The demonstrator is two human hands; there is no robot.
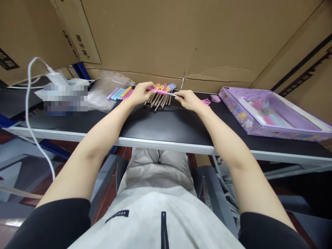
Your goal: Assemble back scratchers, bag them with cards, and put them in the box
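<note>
My left hand is closed round a pink handle. A thin silver rod runs out of this handle, and the fingertips of my right hand pinch its far end. Just past my right wrist a pink claw shows; whether it joins the rod is hidden. Beneath and behind the held piece lies a pile of back scratcher rods with brown shafts and yellow, pink and purple claw heads. Left of my left hand lie several loose handles in purple, blue, yellow and pink.
A clear plastic bag lies left of the handles, near a white cable and a blurred-out object. At the right stands an open purple box with packaged pieces inside. A small pink packet lies beside it. Cardboard walls the table's back.
</note>
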